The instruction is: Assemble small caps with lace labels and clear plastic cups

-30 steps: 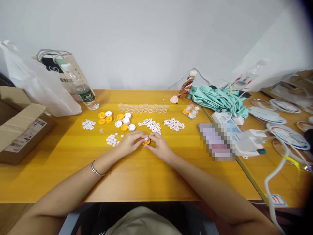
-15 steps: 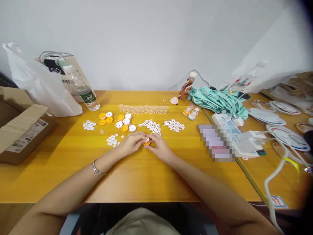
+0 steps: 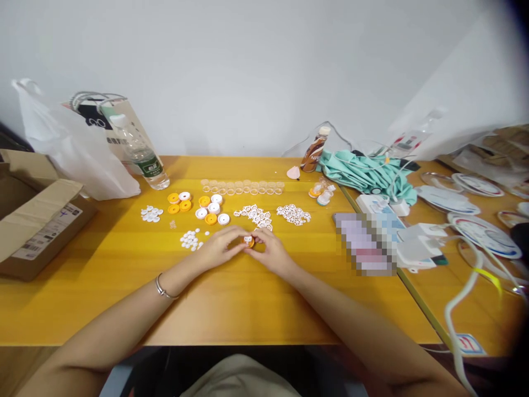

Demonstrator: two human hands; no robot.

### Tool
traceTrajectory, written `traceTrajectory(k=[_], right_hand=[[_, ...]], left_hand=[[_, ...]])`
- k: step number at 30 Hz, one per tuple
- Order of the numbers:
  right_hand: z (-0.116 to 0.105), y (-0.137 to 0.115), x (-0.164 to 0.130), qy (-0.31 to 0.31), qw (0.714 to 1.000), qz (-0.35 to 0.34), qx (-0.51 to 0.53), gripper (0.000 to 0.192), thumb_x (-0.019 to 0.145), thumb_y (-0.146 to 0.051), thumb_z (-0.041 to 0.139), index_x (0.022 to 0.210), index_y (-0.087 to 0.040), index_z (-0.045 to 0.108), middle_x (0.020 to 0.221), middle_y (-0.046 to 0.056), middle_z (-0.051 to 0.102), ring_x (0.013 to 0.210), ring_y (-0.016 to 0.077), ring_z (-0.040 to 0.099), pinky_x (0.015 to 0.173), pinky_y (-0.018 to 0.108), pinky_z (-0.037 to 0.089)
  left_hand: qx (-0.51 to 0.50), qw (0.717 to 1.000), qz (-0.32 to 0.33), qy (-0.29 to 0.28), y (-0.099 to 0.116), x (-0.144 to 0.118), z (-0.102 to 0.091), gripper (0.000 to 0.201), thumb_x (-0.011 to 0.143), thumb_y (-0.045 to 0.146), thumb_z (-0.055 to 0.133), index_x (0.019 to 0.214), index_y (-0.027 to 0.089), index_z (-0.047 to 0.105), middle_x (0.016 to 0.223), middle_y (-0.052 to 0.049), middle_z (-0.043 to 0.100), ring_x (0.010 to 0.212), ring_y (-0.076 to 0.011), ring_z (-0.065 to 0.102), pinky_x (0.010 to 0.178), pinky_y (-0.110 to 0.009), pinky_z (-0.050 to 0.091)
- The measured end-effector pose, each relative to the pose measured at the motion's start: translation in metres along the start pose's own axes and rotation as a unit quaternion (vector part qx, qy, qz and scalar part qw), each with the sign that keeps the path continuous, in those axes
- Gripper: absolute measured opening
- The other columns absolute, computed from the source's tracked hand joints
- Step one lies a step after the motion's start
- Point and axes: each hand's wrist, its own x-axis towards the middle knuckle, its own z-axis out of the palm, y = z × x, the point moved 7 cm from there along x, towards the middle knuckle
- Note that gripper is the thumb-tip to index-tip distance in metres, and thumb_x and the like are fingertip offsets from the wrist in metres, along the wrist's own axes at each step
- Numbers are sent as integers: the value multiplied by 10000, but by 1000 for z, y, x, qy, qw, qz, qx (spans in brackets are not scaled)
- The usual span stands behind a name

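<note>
My left hand and right hand pinch closed on the orange cap: light, rigid plastic, slippery; I grip its rim, white insert uppermost.

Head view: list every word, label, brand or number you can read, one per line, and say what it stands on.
No text can be read for certain.
Water bottle: green label, print too small.
Brown bottle: white lettering, blurred.
Cardboard box: shipping label with barcodes, too small.
Paper bag: white logo marks, not legible.
Orange piece between left hand and right hand: no text shows.
</note>
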Motion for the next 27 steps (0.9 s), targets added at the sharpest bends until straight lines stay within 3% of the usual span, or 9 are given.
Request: traceTrajectory(k=[3,6,8,10,12,17,22,27], right_hand=[[-1,2,-1,6,999,21,50,237,735,-253,654,959,-196,601,877,32,598,804,155,580,778,318,485],[3,8,-2,-3,985,79,151,272,712,-270,666,958,-197,576,896,27,636,820,151,613,802,323,495],[7,11,-3,-13,968,121,221,310,679,-280,692,949,-197,567,902,25,647,815,146,629,806,325,501],[11,11,-4,-23,948,152,277,366,639,-279,727,956,-201,562,930,23,647,802,136,638,810,322,505],[13,10,-4,-28,933,171,316,408,604,-274,756,958,-207,564,954,19,644,795,129,642,816,321,507],[10,5,-4,-41,916,183,354,407,573,-269,783,923,-208,586,918,7,652,808,134,642,833,334,510],[5,6,-4,-32,911,191,363,419,558,-233,793,933,-212,606,937,11,659,844,134,637,878,344,492],[8,7,-4,-35,904,199,377,459,511,-222,818,923,-204,616,889,10,676,815,142,648,878,361,496]], left_hand=[[2,998,-14,57,-1,-1,-15,361,833,294,591,1170,193,513,1062,-86,638,963,-178,610,871,-332,489],[28,986,-32,162,-11,2,-45,277,837,288,575,1091,179,559,1001,-82,655,901,-173,618,844,-327,492],[61,970,-69,227,-30,7,-70,212,855,287,533,1022,167,587,990,-80,657,894,-172,613,842,-324,486],[97,953,-130,257,-58,14,-92,237,868,295,485,1032,156,585,1028,-85,647,937,-179,604,859,-329,481],[151,944,-207,209,-92,24,-105,292,856,283,470,1094,148,572,1091,-93,622,983,-187,592,867,-323,480],[175,938,-252,164,-145,43,-124,447,746,183,546,1186,107,562,1197,-150,556,1057,-249,563,898,-355,459],[177,932,-283,140,-168,51,-120,420,726,196,579,1135,105,612,1174,-149,597,1056,-258,565,937,-364,420],[170,927,-302,142,-174,51,-118,381,731,235,598,1090,113,640,1038,-130,677,946,-250,613,867,-349,452]])
